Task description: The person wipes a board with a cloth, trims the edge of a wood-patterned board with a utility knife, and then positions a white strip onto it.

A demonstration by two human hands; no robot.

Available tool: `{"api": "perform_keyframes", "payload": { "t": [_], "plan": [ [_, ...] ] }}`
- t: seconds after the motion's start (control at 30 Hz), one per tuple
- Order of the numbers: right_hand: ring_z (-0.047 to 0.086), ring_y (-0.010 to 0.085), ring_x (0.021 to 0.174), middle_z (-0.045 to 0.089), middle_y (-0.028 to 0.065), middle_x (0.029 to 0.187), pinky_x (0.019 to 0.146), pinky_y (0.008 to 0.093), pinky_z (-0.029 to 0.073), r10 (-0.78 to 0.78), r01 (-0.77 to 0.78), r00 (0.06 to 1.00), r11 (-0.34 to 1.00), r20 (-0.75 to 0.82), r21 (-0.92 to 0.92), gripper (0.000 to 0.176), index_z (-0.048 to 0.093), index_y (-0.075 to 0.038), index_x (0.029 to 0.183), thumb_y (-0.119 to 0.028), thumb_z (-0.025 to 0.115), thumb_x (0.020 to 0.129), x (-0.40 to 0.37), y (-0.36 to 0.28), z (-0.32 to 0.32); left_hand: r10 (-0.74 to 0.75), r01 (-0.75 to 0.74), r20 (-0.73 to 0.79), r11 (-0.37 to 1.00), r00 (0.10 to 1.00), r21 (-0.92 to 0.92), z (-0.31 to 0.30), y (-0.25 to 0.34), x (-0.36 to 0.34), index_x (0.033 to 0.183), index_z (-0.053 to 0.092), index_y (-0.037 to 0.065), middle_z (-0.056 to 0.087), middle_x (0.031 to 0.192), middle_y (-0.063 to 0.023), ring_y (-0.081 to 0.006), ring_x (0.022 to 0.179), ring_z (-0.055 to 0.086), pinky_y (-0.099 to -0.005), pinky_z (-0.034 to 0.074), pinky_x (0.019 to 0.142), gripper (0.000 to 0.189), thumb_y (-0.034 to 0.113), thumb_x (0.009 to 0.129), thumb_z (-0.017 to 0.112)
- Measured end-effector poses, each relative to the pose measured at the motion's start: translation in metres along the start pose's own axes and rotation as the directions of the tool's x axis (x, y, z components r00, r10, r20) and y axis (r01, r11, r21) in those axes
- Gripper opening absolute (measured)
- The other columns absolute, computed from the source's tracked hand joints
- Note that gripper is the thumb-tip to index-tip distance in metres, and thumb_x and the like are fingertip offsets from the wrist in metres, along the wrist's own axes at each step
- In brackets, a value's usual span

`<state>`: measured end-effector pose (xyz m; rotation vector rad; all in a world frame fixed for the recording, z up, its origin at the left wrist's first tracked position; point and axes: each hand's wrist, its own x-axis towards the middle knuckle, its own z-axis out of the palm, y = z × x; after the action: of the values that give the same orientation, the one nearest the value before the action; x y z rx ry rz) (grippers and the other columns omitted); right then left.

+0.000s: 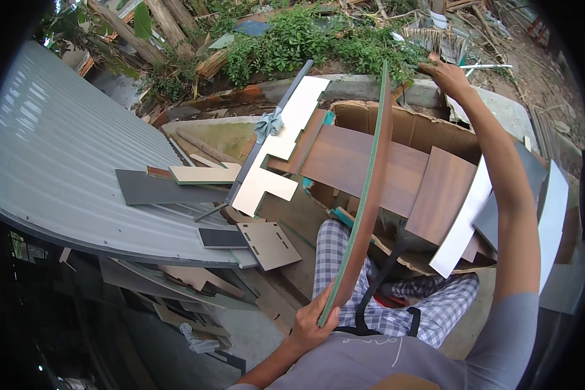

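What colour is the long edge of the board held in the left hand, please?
The edge is green, and shows best in the head view.

Item, grey shirt (429, 367): we are noting white script lettering (378, 341) across it, too unclear for certain reading.

T-shirt (416, 364): muted grey, faint purple cast, plain knit. Chest lettering (370, 340) — thin, pale, looping script (word itself hard to read from this angle). Right sleeve (508, 338): short, cooler grey than shirt front, finely flecked, ending on upper arm. Trousers (445, 315): checked all over — white with blue-grey bands crossing in small squares, cloth loose and creased at legs. Black strap (362, 312), narrow, at lap; whether sewn to clothing, cannot tell. Left hand (313, 323), right hand (450, 77): both bare.
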<state>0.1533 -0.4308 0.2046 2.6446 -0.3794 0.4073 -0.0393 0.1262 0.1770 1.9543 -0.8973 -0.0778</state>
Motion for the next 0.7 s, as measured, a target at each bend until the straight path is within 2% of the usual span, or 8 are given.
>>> {"api": "perform_keyframes", "payload": {
  "t": [0.13,0.2,0.33,0.47,0.53,0.6,0.63,0.7],
  "plan": [
    [0.062,0.0295,0.087,0.061,0.0124,0.096,0.068,0.0436,0.051,0.196,-0.174,0.979,0.949,-0.06,0.264,0.051,0.042,-0.034,0.133,-0.017,0.051,0.087,-0.03,-0.012,-0.001,-0.025,0.024,-0.027,0.999,0.999,-0.028,0.0,0.002,0.002,0.125,0.047,-0.007,0.06,0.111,-0.0232,-0.0299,0.094,0.065,-0.0327,0.051,0.079,0.05,0.003,0.078,0.059],
    [0.061,0.0317,0.088,0.061,0.0129,0.096,0.071,0.0443,0.05,0.152,-0.07,0.979,0.879,-0.139,0.472,0.05,0.042,-0.032,0.133,-0.019,0.053,0.086,-0.046,-0.017,0.014,-0.061,0.06,-0.017,0.997,0.998,-0.047,-0.001,0.005,0.002,0.125,0.047,-0.007,0.06,0.112,-0.0233,-0.03,0.094,0.065,-0.0329,0.05,0.08,0.049,0.003,0.078,0.059],
    [0.057,0.0363,0.098,0.06,0.0187,0.107,0.082,0.0449,0.044,0.09,-0.181,0.979,0.805,0.185,0.566,0.053,0.041,-0.023,0.135,-0.012,0.054,0.085,-0.105,-0.052,-0.048,-0.008,0.009,0.014,0.999,1.0,-0.047,0.002,0.002,0.002,0.129,0.043,-0.006,0.055,0.121,-0.0228,-0.0346,0.104,0.06,-0.0362,0.05,0.085,0.052,0.0,0.079,0.056],
    [0.059,0.0355,0.09,0.06,0.0141,0.103,0.076,0.0431,0.048,-0.016,-0.026,0.998,0.712,0.053,0.701,0.049,0.043,-0.025,0.132,-0.018,0.056,0.085,-0.163,-0.082,-0.064,-0.07,0.07,0.001,0.995,0.998,-0.076,0.002,0.0,0.0,0.13,0.042,-0.005,0.055,0.119,-0.0236,-0.0351,0.1,0.062,-0.0344,0.05,0.083,0.052,0.001,0.08,0.055],
    [0.059,0.0354,0.089,0.059,0.0146,0.106,0.076,0.0427,0.048,-0.014,0.048,0.998,0.689,-0.053,0.723,0.049,0.043,-0.024,0.132,-0.016,0.056,0.085,-0.194,-0.097,-0.08,-0.125,0.122,-0.033,0.989,0.992,-0.081,0.002,0.0,-0.001,0.128,0.045,-0.008,0.061,0.11,-0.02,-0.0201,0.093,0.063,-0.0286,0.048,0.08,0.048,0.007,0.083,0.056],
    [0.059,0.0346,0.088,0.058,0.014,0.107,0.075,0.0432,0.048,-0.021,-0.101,0.988,0.673,0.156,0.733,0.048,0.044,-0.025,0.131,-0.014,0.056,0.086,-0.221,-0.108,-0.106,-0.198,0.203,0.049,0.964,0.979,-0.172,-0.01,0.005,0.005,0.13,0.041,-0.008,0.058,0.116,-0.0193,-0.0202,0.102,0.058,-0.0295,0.044,0.087,0.052,0.01,0.084,0.056],
    [0.06,0.0345,0.088,0.06,0.0148,0.104,0.072,0.0448,0.047,-0.051,0.185,0.976,0.699,-0.211,0.691,0.049,0.044,-0.024,0.132,-0.015,0.056,0.086,-0.231,-0.111,-0.091,-0.257,0.287,0.143,0.923,0.956,-0.258,-0.016,0.008,0.009,0.133,0.038,-0.007,0.054,0.123,-0.0185,-0.0203,0.111,0.054,-0.0305,0.041,0.094,0.055,0.012,0.085,0.056],
    [0.06,0.036,0.083,0.062,0.0177,0.096,0.07,0.0456,0.047,-0.051,-0.049,0.992,0.672,0.113,0.739,0.049,0.043,-0.021,0.13,-0.015,0.058,0.084,-0.245,-0.105,-0.097,-0.214,0.278,0.214,0.898,0.953,-0.342,-0.024,0.012,0.02,0.136,0.033,-0.006,0.049,0.129,-0.0178,-0.0197,0.117,0.049,-0.0306,0.037,0.098,0.057,0.014,0.087,0.055]
  ]
}}
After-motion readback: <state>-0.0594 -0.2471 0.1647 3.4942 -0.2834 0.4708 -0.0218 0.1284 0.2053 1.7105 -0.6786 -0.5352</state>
